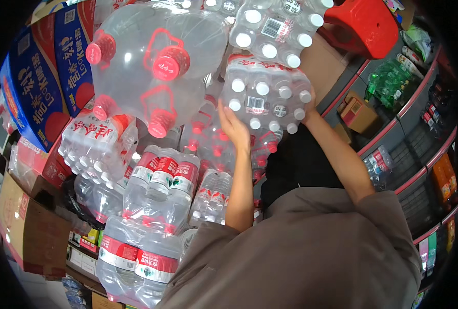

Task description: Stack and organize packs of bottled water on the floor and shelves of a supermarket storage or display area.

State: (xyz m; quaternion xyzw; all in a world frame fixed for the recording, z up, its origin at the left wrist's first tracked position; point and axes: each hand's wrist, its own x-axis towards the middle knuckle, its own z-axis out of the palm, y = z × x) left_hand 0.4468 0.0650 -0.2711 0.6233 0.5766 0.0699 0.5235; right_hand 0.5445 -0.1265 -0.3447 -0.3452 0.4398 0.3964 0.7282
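Between my two hands is a shrink-wrapped pack of white-capped water bottles [267,94], caps facing me. My left hand [233,125] is on its lower left side, and my right hand [310,106] grips its right edge, partly hidden behind it. Another white-capped pack [277,29] lies directly beyond, touching it. To the left are large clear water jugs with red caps and handles [152,65]. Red-capped bottles [217,143] stand lower, behind my left forearm.
Packs of red-labelled bottles [161,174] and a white-capped pack [97,143] are stacked at left, near blue cartons [36,77] and an open cardboard box [32,228]. A red plastic stool [368,27] is at upper right. Shelves with red edges [399,185] line the right.
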